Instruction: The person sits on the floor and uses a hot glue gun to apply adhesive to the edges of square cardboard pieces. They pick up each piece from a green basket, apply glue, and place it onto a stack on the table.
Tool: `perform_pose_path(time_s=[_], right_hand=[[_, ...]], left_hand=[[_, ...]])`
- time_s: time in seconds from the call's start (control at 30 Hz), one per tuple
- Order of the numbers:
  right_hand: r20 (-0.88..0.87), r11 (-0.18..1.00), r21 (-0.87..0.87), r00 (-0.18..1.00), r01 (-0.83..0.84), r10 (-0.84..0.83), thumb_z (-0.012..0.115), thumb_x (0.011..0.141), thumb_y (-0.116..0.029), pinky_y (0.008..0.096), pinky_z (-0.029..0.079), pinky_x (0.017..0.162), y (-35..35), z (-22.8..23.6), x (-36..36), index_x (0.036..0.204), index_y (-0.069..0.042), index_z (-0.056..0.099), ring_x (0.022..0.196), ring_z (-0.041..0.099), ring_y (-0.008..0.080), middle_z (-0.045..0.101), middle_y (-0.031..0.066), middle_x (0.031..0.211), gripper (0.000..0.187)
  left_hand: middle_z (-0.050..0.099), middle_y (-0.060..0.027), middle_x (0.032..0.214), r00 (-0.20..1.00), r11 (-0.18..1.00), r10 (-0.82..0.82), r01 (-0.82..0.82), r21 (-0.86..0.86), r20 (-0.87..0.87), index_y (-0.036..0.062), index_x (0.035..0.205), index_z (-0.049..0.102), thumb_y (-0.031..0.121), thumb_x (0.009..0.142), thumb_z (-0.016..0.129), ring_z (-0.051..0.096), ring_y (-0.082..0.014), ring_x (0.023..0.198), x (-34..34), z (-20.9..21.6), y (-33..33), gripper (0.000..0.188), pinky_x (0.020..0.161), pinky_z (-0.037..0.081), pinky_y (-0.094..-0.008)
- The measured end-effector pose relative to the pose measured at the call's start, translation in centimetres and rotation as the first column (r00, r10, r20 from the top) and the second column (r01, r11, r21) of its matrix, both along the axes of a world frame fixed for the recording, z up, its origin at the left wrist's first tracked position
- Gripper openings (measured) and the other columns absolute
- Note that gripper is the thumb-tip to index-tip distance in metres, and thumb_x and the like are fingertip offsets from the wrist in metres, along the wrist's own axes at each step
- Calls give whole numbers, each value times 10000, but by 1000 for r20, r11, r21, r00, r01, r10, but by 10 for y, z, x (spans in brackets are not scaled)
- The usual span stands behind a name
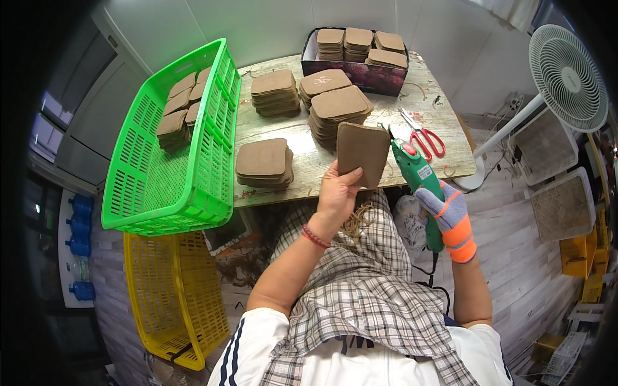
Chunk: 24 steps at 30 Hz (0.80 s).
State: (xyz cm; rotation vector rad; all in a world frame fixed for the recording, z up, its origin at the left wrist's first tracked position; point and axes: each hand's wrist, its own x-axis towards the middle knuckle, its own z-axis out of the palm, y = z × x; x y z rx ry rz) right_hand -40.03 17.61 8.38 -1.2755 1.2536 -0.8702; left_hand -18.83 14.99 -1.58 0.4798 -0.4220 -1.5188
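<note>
My bare left hand (338, 196) pinches the lower left edge of a brown fabric pad (362, 154) with rounded corners, held up over the table's front edge. In my right hand (446, 212), gloved in grey and orange, is a green corded electric cutter (415, 164) with a red button. The cutter's head is close to the pad's right edge; whether they touch I cannot tell. Behind the pad rise a tall stack of brown pads (336, 106) and another stack (324, 82). Two more stacks stand to the left, one far (273, 90) and one near (262, 161).
Red-handled scissors (427, 138) lie right of the cutter. A dark box (354, 74) of pads stands at the back. At left, a green crate (215, 154) holds more pads, with a yellow crate (187, 296) below. A white fan (566, 77) stands at right. Thread scraps litter the table (309, 174).
</note>
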Motion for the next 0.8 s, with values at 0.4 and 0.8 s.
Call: perform_pose_path(time_s=[0.4,0.8], right_hand=[[-137,981,120,976,-151,167,753,768,-259,205,395,488,14,6,-24,912,-12,615,540,483,38,567,-19,654,318],[-155,978,37,966,-203,206,737,780,-276,219,394,497,7,-11,-16,887,-19,627,560,470,38,540,-28,637,299]], left_hand=[[637,-86,1105,820,972,-226,227,63,527,-35,1187,577,-143,783,561,614,-149,966,66,11,-7,419,847,506,-283],[653,-40,982,705,916,-400,333,224,586,-28,1085,624,-121,771,579,598,-98,860,70,19,11,330,772,496,-243]])
